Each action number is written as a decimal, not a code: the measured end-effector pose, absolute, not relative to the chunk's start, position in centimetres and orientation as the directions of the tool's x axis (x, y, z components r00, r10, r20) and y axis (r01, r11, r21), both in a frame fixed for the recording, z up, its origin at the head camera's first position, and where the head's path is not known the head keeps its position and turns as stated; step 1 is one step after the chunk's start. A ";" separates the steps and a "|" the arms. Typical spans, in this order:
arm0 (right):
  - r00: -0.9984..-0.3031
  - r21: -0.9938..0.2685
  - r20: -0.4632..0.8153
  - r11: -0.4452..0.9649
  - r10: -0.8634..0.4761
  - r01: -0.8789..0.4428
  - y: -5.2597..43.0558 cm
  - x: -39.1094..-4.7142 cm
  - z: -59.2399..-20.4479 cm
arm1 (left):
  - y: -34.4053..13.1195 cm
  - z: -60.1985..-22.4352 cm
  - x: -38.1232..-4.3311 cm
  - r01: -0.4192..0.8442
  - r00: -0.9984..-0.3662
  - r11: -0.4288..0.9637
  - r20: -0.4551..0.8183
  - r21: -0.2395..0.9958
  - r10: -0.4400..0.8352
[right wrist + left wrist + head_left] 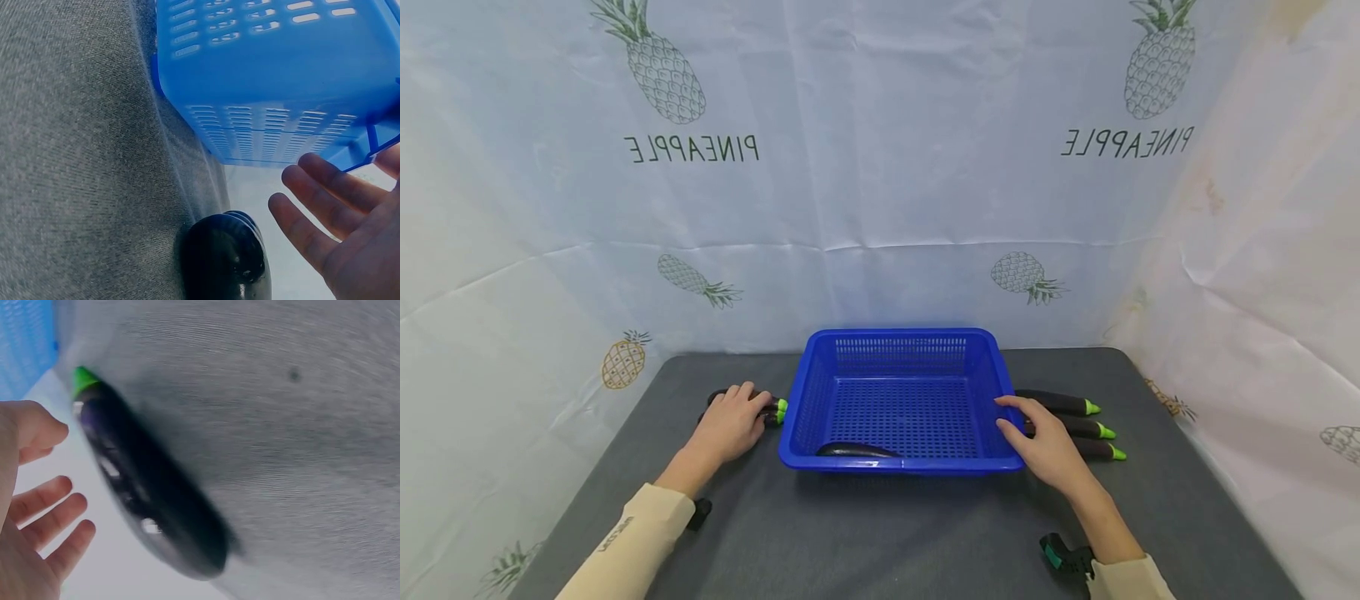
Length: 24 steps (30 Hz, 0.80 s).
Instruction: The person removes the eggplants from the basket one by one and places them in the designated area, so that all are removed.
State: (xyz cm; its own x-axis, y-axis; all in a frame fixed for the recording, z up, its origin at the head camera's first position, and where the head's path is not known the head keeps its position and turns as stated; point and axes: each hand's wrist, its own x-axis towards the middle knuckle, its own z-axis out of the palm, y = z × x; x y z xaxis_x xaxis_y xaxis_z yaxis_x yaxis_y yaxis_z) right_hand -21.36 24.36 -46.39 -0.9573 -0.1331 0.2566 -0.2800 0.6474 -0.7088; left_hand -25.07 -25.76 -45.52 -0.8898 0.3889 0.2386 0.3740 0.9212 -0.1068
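A blue plastic basket (898, 333) with perforated walls stands mid-table, and one dark eggplant (853, 449) lies inside along its near wall. Left of it, my left hand (730, 425) hovers over eggplants with green ends, partly covering them in the head view. In the left wrist view, its spread fingers (53, 528) are beside an eggplant (150, 481) with a gap between. At the basket's right side is my right hand (1047, 450), index finger and thumb reaching over the rim. The right wrist view shows its other fingers (325, 206) extended outside the wall.
Three eggplants (1056, 403) lie side by side right of the basket, green ends pointing right, partly behind my right hand. The dark grey tabletop (880, 542) backs onto a white curtain (910, 167) printed with pineapples, which also hangs at both sides.
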 end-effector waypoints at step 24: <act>-0.959 -0.713 0.250 0.644 -0.136 -0.278 24.4 -21.3 -46.3 | -20.8 -38.6 -23.8 0.497 -0.765 0.867 0.456 -0.032 0.455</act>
